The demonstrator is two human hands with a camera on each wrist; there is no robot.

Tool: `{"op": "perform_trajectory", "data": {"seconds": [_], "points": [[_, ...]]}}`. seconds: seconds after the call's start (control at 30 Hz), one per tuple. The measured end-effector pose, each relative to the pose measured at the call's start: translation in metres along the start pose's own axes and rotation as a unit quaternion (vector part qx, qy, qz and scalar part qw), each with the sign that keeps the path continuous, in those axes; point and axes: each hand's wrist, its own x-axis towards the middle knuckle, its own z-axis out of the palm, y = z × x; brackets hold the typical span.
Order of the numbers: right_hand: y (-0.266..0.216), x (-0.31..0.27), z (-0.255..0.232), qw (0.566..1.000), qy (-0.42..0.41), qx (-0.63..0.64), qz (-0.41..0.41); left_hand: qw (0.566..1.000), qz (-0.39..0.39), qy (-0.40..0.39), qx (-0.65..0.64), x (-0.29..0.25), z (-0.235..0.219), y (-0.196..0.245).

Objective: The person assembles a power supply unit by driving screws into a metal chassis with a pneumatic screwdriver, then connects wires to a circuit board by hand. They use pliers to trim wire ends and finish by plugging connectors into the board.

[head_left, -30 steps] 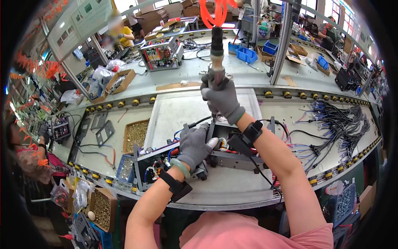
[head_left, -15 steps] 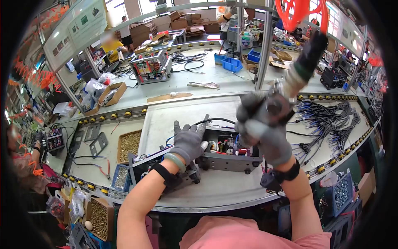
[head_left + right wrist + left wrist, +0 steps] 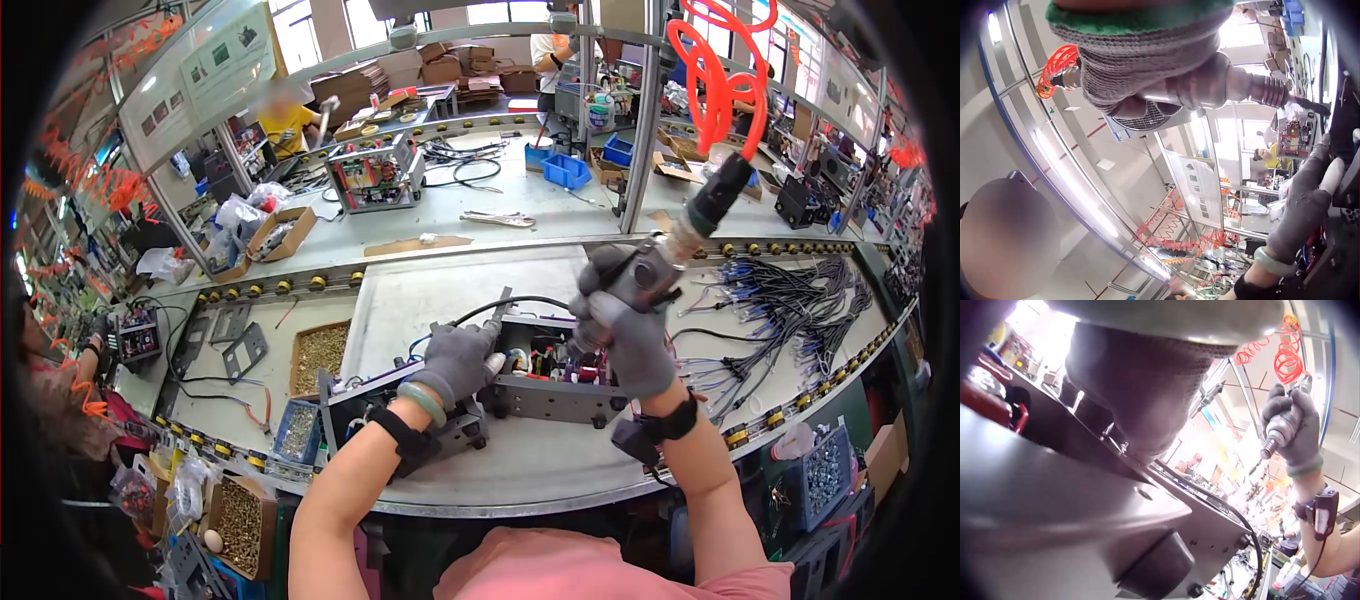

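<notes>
Right fingers: curled tight round the pneumatic screwdriver — I've got the right hand gripping its silver body, glove and all.
Driver angle: tilted, its top leaning to about 1 o'clock, tip pointing down toward 7 o'clock; the left wrist view shows the bit end poking out below the fist.
Air hose: orange coil running up from the driver's top end, toward 12 o'clock.
Left fingers: left hand lies on the chassis, fingers bent over its upper edge; I can't tell whether they truly clamp it or just press down.
Left wrist: green bangle and a black strap just behind the glove.
Chassis position: dead centre on the grey pallet, straight ahead of me, open side up, wiring and coloured parts visible inside.
Gap: driver tip sits just above the chassis at its 1 o'clock corner, contact not clear from here.
Black cable: arcs from the chassis top between both hands.
At 9 o'clock: tray of brass screws beside the pallet.
At 3 o'clock: bundles of wire harnesses spread on the bench.
At 12 o'clock: another open unit on the far bench, blue bins near it.
</notes>
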Motion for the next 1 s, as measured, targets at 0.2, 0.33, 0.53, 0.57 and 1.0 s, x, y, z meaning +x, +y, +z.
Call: {"op": "perform_trajectory", "data": {"seconds": [0.2,0.33,0.53,0.57,1.0], "points": [[0.075,0.078,0.014,0.998,0.004,-0.043,-0.043,0.999,-0.024,0.022,-0.011,-0.002,0.015,0.005],[0.076,0.078,0.011,0.997,0.018,-0.066,-0.022,0.996,-0.005,0.079,-0.049,-0.005,0.026,-0.002],[0.010,-0.005,-0.037,0.997,0.018,-0.054,0.048,0.986,-0.042,-0.160,0.030,0.022,-0.001,0.003],[0.001,-0.021,-0.052,0.995,0.030,-0.069,0.062,0.986,-0.038,-0.153,0.049,0.023,-0.002,0.005],[-0.091,-0.170,-0.144,0.944,0.290,-0.135,-0.086,0.998,-0.012,-0.048,0.045,0.020,-0.005,0.011]]}}
